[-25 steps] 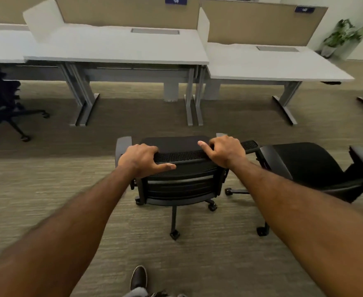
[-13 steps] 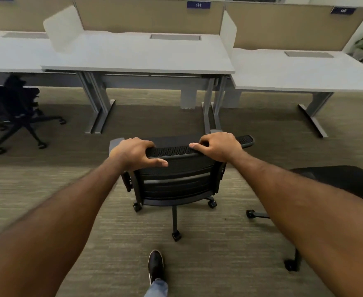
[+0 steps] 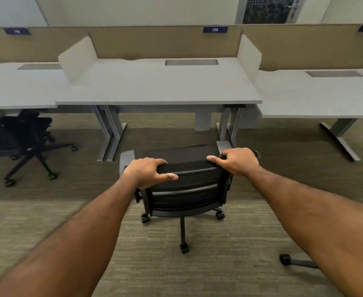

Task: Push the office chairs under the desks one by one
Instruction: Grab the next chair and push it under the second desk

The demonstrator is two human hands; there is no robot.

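Observation:
A black mesh-backed office chair (image 3: 187, 194) on castors stands on the carpet, facing the middle white desk (image 3: 159, 88) labelled 138. My left hand (image 3: 148, 171) grips the left end of the backrest's top edge. My right hand (image 3: 237, 160) grips the right end. The chair's seat and grey armrests sit just short of the desk's front edge, between its grey legs. The seat is mostly hidden behind the backrest.
Another black chair (image 3: 24, 138) sits tucked under the left desk (image 3: 15, 91). A castor leg of a third chair (image 3: 294, 261) shows at the lower right. The right desk (image 3: 326, 93) has grey legs. Tan partitions run behind the desks.
I have rolled the chair forward toward the middle desk, and the desks appear nearer and more centred. The third chair on the right has slid almost out of view. Both hands keep their grip.

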